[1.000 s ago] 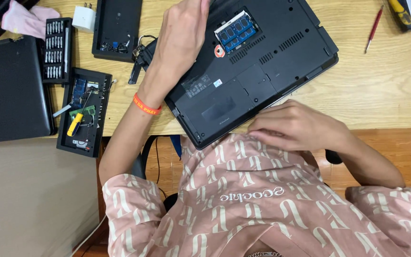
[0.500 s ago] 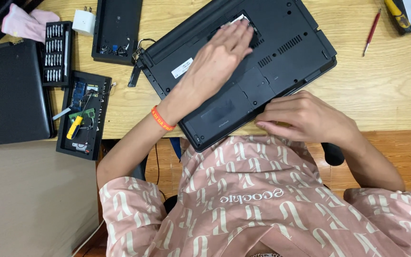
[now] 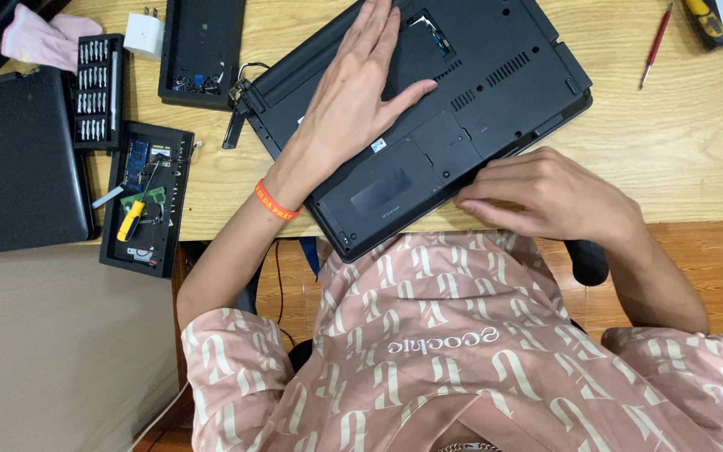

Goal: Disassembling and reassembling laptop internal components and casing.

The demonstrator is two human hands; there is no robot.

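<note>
pressing flat and open on the upturned black laptop [image 3: 462, 117], left hand [image 3: 353, 100]; right hand [image 3: 546, 197] curled at its near edge

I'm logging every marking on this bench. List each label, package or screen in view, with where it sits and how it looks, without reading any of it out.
Small sticker: on the upturned laptop base, beside the left hand; tiny, white with blue.
Dark label panel: near the laptop's front edge, left of the right hand; grey rounded rectangle.
White label: low in the open black tray; small rectangle.
No screen shows.
</note>
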